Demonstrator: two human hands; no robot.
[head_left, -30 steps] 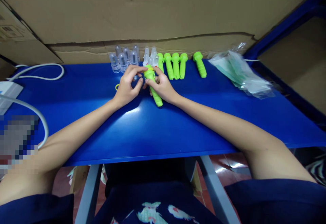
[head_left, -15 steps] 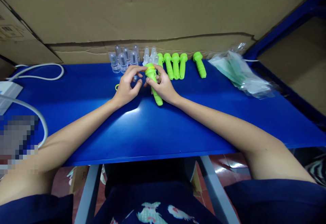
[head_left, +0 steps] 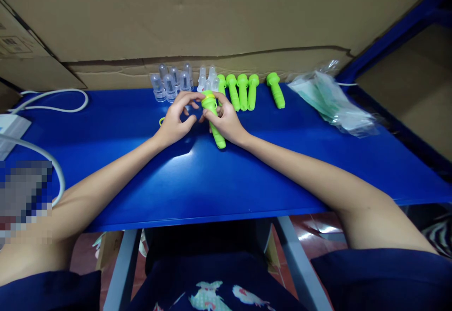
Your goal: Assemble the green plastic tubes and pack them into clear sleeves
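Observation:
A lime-green flashlight [head_left: 216, 132] with a yellow ring around its head is held tilted above the table, its narrow end towards me. My right hand [head_left: 226, 118] is closed around its upper part, the thumb on the near side. My left hand [head_left: 178, 118] is beside the head, fingers curved and apart from the thumb, with the index fingertip at the yellow ring. Another yellow ring [head_left: 161, 121] lies partly hidden behind my left wrist. Behind my hands, several more green flashlights [head_left: 243, 93] lie in a row, and one flashlight [head_left: 276, 90] lies apart to their right.
Several clear plastic caps [head_left: 170, 87] stand at the back, with smaller translucent pieces [head_left: 202, 77] beside them. A plastic bag [head_left: 332, 99] lies at right. A white cable [head_left: 60, 108] and a white power strip [head_left: 12, 127] are at left. Cardboard [head_left: 212, 19] walls the back of the blue table [head_left: 212, 193].
Both hands stay nearly in place around the flashlight. My left fingers have shifted slightly, and the small clear shape between left thumb and fingers no longer shows.

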